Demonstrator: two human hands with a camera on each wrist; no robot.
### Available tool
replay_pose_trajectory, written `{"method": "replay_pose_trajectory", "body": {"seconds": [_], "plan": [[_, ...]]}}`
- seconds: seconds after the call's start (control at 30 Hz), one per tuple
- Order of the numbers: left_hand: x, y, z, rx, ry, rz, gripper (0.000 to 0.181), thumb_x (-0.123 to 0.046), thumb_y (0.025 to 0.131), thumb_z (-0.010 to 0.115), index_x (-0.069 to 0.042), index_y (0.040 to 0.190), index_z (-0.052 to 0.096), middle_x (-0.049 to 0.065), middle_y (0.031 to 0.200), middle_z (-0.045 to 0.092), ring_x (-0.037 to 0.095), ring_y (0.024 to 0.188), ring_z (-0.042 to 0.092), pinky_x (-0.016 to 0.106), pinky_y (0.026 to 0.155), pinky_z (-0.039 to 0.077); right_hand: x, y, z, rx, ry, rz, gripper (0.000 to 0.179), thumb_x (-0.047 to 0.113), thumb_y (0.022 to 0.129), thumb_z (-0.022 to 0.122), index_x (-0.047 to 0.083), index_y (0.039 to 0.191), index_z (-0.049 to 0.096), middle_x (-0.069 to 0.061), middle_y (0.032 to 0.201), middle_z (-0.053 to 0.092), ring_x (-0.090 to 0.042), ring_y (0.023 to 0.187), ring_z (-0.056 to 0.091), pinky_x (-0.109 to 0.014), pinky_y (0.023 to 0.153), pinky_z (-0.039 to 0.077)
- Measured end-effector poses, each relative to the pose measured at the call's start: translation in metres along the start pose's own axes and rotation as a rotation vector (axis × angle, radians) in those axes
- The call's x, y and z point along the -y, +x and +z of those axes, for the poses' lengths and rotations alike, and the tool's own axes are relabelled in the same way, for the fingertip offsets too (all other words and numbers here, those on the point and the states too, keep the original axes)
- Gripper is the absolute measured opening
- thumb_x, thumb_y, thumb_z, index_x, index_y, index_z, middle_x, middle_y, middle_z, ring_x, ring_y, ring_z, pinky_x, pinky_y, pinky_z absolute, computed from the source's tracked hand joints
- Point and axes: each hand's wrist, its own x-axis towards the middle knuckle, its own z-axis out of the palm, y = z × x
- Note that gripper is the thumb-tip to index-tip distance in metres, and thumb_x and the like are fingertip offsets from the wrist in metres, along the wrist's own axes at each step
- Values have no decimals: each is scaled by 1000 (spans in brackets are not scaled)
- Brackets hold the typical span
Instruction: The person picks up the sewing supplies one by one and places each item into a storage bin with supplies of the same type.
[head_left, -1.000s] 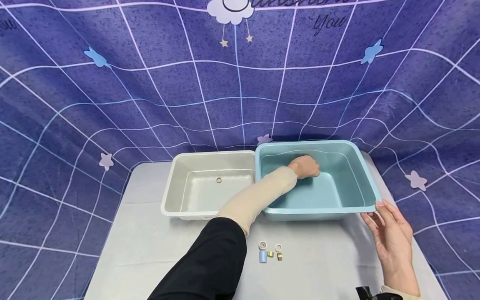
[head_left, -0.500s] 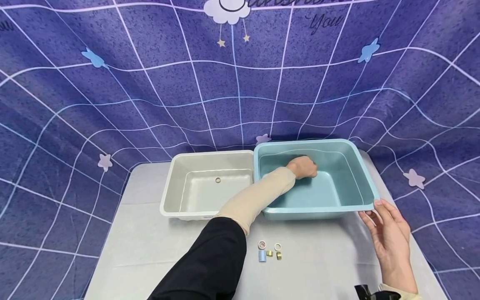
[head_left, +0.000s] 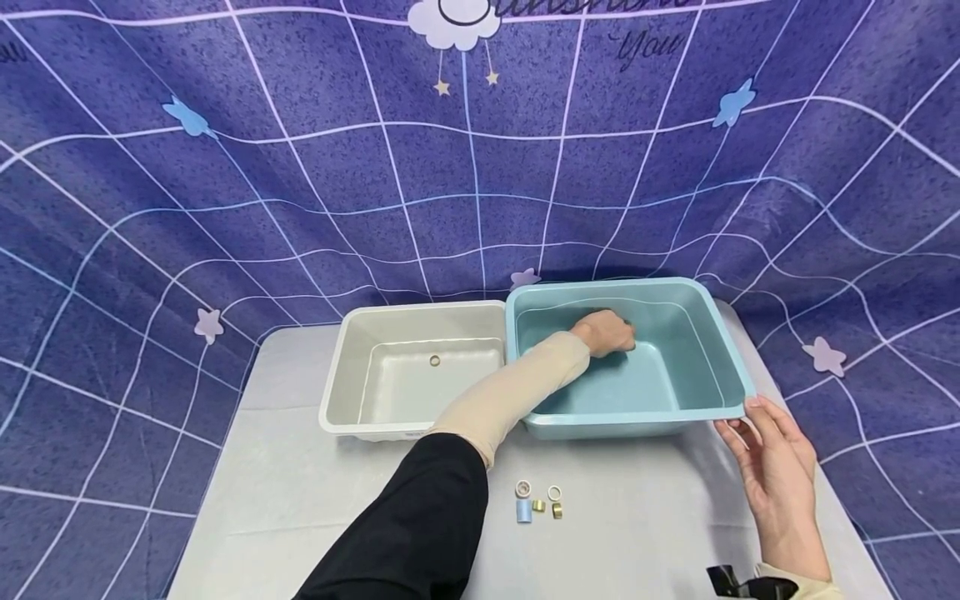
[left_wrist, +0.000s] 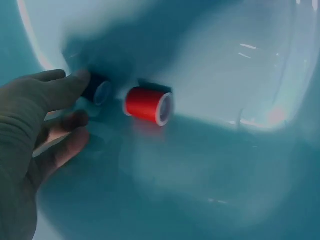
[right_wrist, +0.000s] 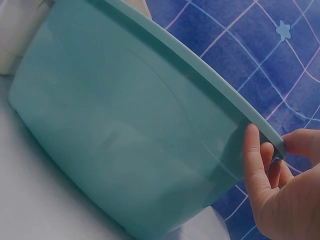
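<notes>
My left hand [head_left: 606,333] is down inside the teal basin [head_left: 645,416], its fingers bent. In the left wrist view, the thumb and a finger pinch a dark spool of thread [left_wrist: 101,93] lying on its side near the basin floor. Part of that spool is hidden by the fingers. A red thread spool [left_wrist: 145,105] with white ends lies just beside it. At the basin's near right corner, my right hand [head_left: 780,467] pinches the rim, thumb on top and fingers below. The right wrist view shows this grip [right_wrist: 287,195] against the basin's outer wall.
A white basin [head_left: 375,429] stands left of the teal one, with a small ring [head_left: 435,361] on its floor. In front lie a white roll [head_left: 522,489], a blue roll [head_left: 523,511], a white ring [head_left: 554,493] and brass-coloured pieces [head_left: 557,510]. A purple curtain [head_left: 337,167] hangs behind.
Both hands keep almost the same place and grip. The whole head view has shifted slightly left.
</notes>
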Motion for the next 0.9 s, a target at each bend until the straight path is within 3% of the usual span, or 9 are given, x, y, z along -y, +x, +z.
{"method": "replay_pose_trajectory", "body": {"seconds": [0.2,0.43,0.57,0.7,0.9], "plan": [[3,-5,-9,-30,-181,-27,29,-5,104,57,-24,120,72,-6,126,70,11,94,58,31,94,57,-1,0,2,-7,3,-7,19,-8,100,58,-1,107,74,-10,106,67,-22,78,70,-39,80,65],[7,-19,-25,-41,-321,-56,38,-8,99,62,-27,130,71,-12,136,68,14,116,68,29,101,55,-3,-1,1,7,24,-12,19,-8,101,58,-2,107,74,-11,106,69,-24,81,73,-39,78,65],[12,-29,-34,-66,-399,-83,42,-11,95,69,-28,133,69,-11,139,66,16,121,66,31,104,52,-5,0,2,9,28,-10,18,-7,101,57,-2,106,74,-11,105,70,-25,84,75,-39,77,65],[19,-38,-41,-102,-544,-135,42,-18,96,76,-28,136,67,-9,140,64,12,128,61,27,108,49,-5,1,3,-5,24,-17,17,-7,101,59,-2,106,74,-11,104,70,-24,83,74,-39,76,66],[24,-49,-51,-166,-716,-170,46,-26,98,75,-28,142,64,-6,140,64,10,130,58,24,107,47,-4,-1,2,-10,27,-29,16,-7,101,59,-2,105,73,-12,97,72,-23,77,72,-39,75,65]]}}
